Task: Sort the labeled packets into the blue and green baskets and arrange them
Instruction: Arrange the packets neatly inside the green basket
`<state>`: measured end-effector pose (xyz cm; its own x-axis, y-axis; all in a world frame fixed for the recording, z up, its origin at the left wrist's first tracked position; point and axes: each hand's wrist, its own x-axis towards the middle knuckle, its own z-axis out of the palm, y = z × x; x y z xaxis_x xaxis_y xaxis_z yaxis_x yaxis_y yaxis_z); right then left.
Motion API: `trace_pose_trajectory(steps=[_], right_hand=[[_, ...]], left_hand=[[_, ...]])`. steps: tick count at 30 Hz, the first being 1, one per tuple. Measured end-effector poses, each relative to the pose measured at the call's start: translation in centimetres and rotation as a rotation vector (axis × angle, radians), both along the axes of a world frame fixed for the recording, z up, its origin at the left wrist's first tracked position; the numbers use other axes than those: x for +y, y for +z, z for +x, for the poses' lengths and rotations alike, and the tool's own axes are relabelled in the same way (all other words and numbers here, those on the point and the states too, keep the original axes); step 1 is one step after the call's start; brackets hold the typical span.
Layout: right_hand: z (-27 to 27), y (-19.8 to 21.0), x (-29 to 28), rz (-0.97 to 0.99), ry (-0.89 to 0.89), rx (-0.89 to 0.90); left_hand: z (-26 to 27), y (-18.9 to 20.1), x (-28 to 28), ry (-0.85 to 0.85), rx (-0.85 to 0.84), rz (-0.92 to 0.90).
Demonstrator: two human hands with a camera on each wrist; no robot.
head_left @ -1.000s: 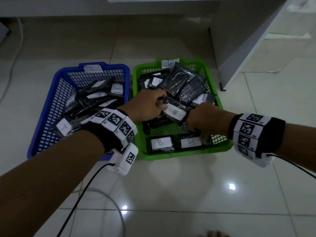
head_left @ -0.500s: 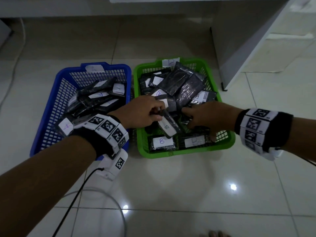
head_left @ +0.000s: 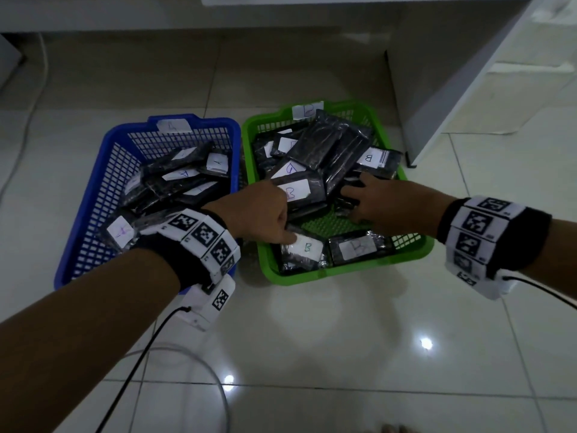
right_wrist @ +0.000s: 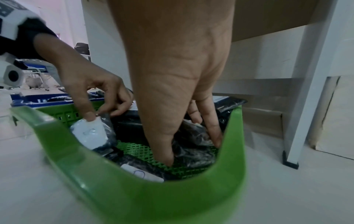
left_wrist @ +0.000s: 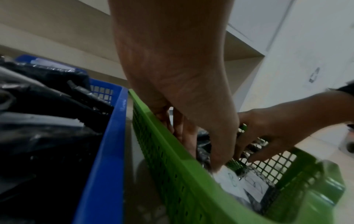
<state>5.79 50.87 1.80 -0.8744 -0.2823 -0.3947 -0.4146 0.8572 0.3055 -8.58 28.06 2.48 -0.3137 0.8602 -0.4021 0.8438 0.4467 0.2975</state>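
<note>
The blue basket [head_left: 193, 121] on the left holds black packets labelled A. The green basket [head_left: 343, 271] on the right holds black packets labelled B. My left hand [head_left: 281, 232] reaches over the green basket's front left corner. It holds a B packet [head_left: 307, 250], tilted, with a fingertip on its white label [right_wrist: 90, 133] and the other fingers curled behind. My right hand [head_left: 359, 204] is spread in the basket's middle right. Its fingers [right_wrist: 216, 139] point down onto black packets, and its thumb tip touches the mesh floor [right_wrist: 145, 151]. Another B packet [head_left: 356, 245] lies flat along the front wall.
A white furniture leg [head_left: 412, 164] stands right behind the green basket's far right corner. A panel runs along the back. Cables [head_left: 199, 357] from the wrist units trail over the glossy tiled floor in front of the baskets.
My left hand carried the B packet from the middle of the pile down to the front left corner. My right hand left the front right packet and reached back into the pile.
</note>
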Motion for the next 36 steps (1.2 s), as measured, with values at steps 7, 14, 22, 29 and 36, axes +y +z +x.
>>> trace_pose_trajectory(steps=[7, 14, 22, 29, 36], right_hand=[[0.3, -0.6, -0.2, -0.061, -0.057, 0.114], [-0.3, 0.8, 1.0, -0.542, -0.275, 0.038], [1.2, 1.4, 1.3, -0.776, -0.429, 0.087], [1.9, 1.2, 2.3, -0.861, -0.457, 0.107], [2.6, 0.9, 2.4, -0.950, -0.481, 0.118]], left_hand=[[1.5, 1.4, 1.7, -0.259, 0.222, -0.041], [2.9, -0.4, 1.6, -0.262, 0.166, -0.044], [2.9, 1.2, 2.6, -0.159, 0.343, 0.085], [0.5, 1.5, 3.8, 0.240, 0.253, 0.434], [1.0, 1.5, 7.6, 0.304, 0.471, 0.258]])
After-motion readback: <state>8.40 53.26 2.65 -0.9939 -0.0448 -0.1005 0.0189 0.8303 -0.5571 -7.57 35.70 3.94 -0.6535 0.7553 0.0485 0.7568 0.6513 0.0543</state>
